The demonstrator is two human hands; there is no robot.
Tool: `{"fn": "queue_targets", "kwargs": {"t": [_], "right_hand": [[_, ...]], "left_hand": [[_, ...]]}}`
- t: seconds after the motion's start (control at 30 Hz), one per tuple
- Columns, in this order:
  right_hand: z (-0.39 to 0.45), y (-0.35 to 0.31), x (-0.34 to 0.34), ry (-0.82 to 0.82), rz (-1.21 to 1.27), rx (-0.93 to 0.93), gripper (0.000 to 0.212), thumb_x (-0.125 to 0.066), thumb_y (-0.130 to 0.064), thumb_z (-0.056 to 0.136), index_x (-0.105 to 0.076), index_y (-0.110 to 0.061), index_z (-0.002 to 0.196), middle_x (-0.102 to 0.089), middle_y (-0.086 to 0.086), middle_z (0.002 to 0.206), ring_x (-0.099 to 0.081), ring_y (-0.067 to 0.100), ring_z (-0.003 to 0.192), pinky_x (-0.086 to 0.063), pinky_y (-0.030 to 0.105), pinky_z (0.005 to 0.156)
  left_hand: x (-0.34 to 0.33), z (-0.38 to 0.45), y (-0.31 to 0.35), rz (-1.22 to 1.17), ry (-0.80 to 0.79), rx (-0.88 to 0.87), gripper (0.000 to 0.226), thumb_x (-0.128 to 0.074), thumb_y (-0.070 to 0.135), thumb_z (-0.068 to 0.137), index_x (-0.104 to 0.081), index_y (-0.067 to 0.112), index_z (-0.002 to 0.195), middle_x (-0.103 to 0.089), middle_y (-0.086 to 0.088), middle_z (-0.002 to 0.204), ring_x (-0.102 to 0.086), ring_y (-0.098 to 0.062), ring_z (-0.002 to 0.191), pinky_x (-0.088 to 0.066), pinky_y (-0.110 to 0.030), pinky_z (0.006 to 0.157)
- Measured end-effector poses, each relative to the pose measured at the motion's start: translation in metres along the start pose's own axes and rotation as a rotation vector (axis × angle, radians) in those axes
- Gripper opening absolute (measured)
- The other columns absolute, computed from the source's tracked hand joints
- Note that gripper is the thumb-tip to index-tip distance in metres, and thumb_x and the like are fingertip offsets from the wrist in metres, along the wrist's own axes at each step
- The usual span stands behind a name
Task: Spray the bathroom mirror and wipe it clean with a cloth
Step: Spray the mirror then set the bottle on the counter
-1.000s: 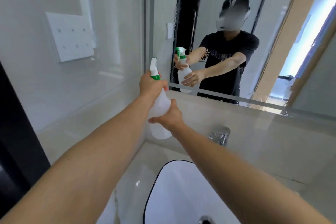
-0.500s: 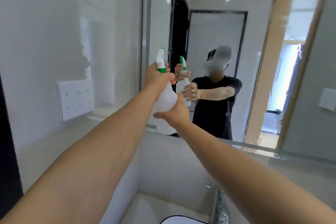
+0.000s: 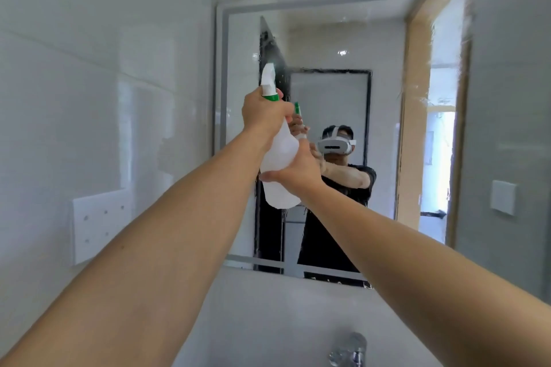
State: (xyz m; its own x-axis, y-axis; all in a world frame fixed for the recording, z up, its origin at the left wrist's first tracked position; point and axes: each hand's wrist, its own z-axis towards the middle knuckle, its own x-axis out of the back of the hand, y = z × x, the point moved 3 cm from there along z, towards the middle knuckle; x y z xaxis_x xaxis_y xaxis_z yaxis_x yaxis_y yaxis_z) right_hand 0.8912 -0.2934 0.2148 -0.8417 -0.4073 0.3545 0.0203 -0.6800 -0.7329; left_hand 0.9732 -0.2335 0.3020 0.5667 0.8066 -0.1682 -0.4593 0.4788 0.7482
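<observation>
mirror (image 3: pixel 343 39) on wall ahead. spray bottle (image 3: pixel 278 158) raised before its left part, nozzle up. left hand (image 3: pixel 264 115) wrapped round neck, trigger finger hidden, possibly pressing. right hand (image 3: pixel 298 168) curled around body.

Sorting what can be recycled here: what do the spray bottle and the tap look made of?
Bottle: translucent white plastic, matte, by its milky look; white trigger head, green collar, likely plastic too.
Tap: probably chromed metal, bright and mirror-like, though only its top shows.
</observation>
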Motion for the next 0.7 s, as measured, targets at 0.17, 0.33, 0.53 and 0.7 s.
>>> {"fn": "queue_targets", "kwargs": {"t": [0.17, 0.33, 0.53, 0.7], "right_hand": [[0.003, 0.003, 0.017, 0.045, -0.024, -0.005, 0.083, -0.089, -0.024, 0.067, -0.036, -0.017, 0.130, -0.045, -0.005, 0.108, -0.041, 0.015, 0.099, -0.033, 0.025, 0.066], [0.009, 0.007, 0.037, 0.094, -0.020, -0.012, 0.084, -0.091, -0.025, 0.061, -0.037, -0.020, 0.126, -0.056, -0.002, 0.114, -0.054, 0.022, 0.107, -0.043, 0.032, 0.070], [0.007, 0.014, 0.082, 0.166, -0.070, -0.012, 0.090, -0.090, -0.031, 0.059, -0.035, -0.021, 0.130, -0.054, -0.001, 0.116, -0.051, 0.024, 0.111, -0.047, 0.038, 0.079], [-0.003, 0.032, 0.118, 0.209, -0.081, -0.051, 0.083, -0.091, -0.027, 0.060, -0.039, -0.021, 0.125, -0.057, -0.001, 0.111, -0.057, 0.024, 0.106, -0.052, 0.042, 0.083]], "left_hand": [[-0.018, -0.004, 0.008, -0.002, -0.033, 0.000, 0.028, -0.068, -0.006, 0.064, -0.059, 0.015, 0.079, -0.060, -0.004, 0.070, -0.062, -0.024, 0.061, -0.059, -0.041, 0.069], [-0.041, -0.006, 0.019, -0.037, -0.125, 0.002, 0.042, -0.068, -0.009, 0.065, -0.062, 0.022, 0.094, -0.064, -0.002, 0.092, -0.063, -0.025, 0.079, -0.060, -0.045, 0.079], [-0.089, -0.015, 0.030, -0.062, -0.161, 0.015, 0.048, -0.065, 0.000, 0.047, -0.064, 0.015, 0.092, -0.064, -0.004, 0.087, -0.067, -0.034, 0.077, -0.060, -0.052, 0.075], [-0.129, -0.033, 0.037, -0.056, -0.166, 0.029, 0.023, -0.065, -0.005, 0.066, -0.060, 0.012, 0.081, -0.059, -0.002, 0.067, -0.057, -0.017, 0.048, -0.052, -0.024, 0.054]]}}
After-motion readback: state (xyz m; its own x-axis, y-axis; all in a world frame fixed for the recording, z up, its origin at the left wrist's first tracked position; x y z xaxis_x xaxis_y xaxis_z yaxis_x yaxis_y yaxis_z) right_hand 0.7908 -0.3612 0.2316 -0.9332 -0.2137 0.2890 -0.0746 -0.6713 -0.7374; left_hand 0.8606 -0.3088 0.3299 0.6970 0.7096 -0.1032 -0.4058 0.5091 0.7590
